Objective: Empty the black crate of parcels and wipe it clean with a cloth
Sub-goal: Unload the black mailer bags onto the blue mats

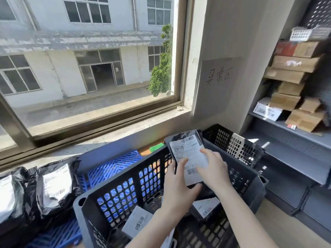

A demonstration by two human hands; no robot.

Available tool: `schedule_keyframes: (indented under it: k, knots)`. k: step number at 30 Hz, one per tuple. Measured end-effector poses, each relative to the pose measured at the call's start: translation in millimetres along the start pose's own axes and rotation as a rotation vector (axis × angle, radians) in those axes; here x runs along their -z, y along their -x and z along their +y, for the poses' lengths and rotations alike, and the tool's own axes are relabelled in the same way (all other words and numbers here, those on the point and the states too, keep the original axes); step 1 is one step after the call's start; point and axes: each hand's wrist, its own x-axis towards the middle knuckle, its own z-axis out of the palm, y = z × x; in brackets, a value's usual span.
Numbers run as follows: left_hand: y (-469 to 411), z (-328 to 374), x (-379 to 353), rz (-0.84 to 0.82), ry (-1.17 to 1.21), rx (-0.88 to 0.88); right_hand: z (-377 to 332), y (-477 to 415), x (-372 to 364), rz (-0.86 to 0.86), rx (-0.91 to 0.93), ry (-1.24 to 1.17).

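The black perforated crate (114,192) stands below the window. Above its middle I hold a black parcel (186,140) with a white shipping label. My left hand (177,187) grips its lower edge, thumb on the label. My right hand (215,169) holds its right side with fingers across the label. Inside the crate lie a white boxed parcel (137,222) and another black parcel with a label (206,208). No cloth is in view.
Two black parcels (53,185) lie on a blue plastic pallet (111,167) to the left of the crate. A window with a sill (107,122) is ahead. Grey shelving (286,154) with cardboard boxes (293,83) stands at the right.
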Motion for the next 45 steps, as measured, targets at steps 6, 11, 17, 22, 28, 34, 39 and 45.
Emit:
schedule_keyframes:
  k: [6,11,17,22,28,34,39,45]
  knots:
    - [-13,11,59,0.258,0.030,-0.122,-54,2,-1,0.076,0.174,-0.245]
    - [-13,0,123,0.425,0.041,-0.103,-116,9,-31,0.027,0.300,-0.355]
    - [0,-46,203,0.557,-0.034,-0.050,-190,24,-90,-0.138,0.422,-0.426]
    - [19,-101,265,0.622,-0.105,0.047,-244,38,-154,-0.294,0.428,-0.456]
    - [46,-170,302,0.638,-0.199,0.183,-275,54,-237,-0.446,0.389,-0.375]
    - [63,-232,305,0.557,-0.223,0.310,-273,63,-302,-0.569,0.253,-0.310]
    - [63,-267,303,0.489,-0.233,0.356,-266,57,-335,-0.644,0.232,-0.244]
    - [63,-294,299,0.414,-0.255,0.391,-268,51,-363,-0.721,0.245,-0.119]
